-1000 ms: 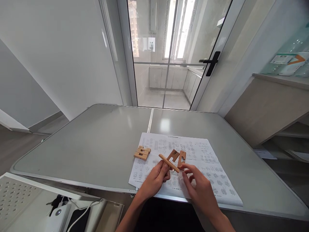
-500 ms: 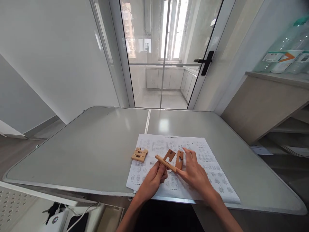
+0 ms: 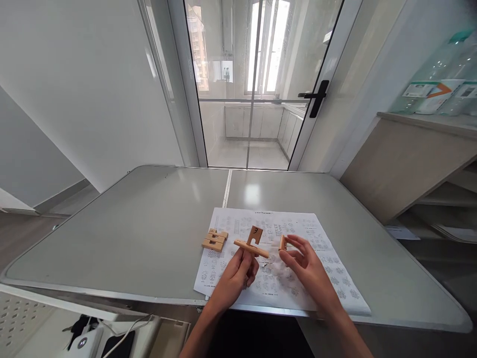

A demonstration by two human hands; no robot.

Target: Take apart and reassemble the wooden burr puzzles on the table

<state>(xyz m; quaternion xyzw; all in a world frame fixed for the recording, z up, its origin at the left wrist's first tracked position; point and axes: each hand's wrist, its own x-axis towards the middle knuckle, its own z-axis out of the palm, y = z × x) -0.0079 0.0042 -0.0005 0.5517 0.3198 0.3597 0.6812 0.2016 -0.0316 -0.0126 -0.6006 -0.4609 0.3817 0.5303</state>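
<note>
My left hand (image 3: pixel 240 272) is closed on two crossed wooden puzzle pieces. One is a flat piece (image 3: pixel 256 233) with a dark mark and a notch, standing up; the other is a light bar (image 3: pixel 250 248) lying across it. To the right, my right hand (image 3: pixel 307 263) pinches another wooden puzzle piece (image 3: pixel 282 243) between thumb and fingers, apart from the left hand's pieces. Several more wooden pieces (image 3: pixel 215 240) lie side by side on the left edge of the printed sheet (image 3: pixel 309 226), which spreads beneath both hands.
The sheet lies on a grey folding table (image 3: pixel 149 223) with a seam (image 3: pixel 227 188). Below the table's front left edge are keys (image 3: pixel 79 325), a white device (image 3: pixel 87 343) and a cable. Ahead stands a glass door with a black handle (image 3: pixel 317 98). Plastic bottles (image 3: pixel 436 89) stand on a shelf at right.
My right hand has taken hold of the notched piece at right and moved slightly right with it. The left hand's pieces have turned and shifted a little left.
</note>
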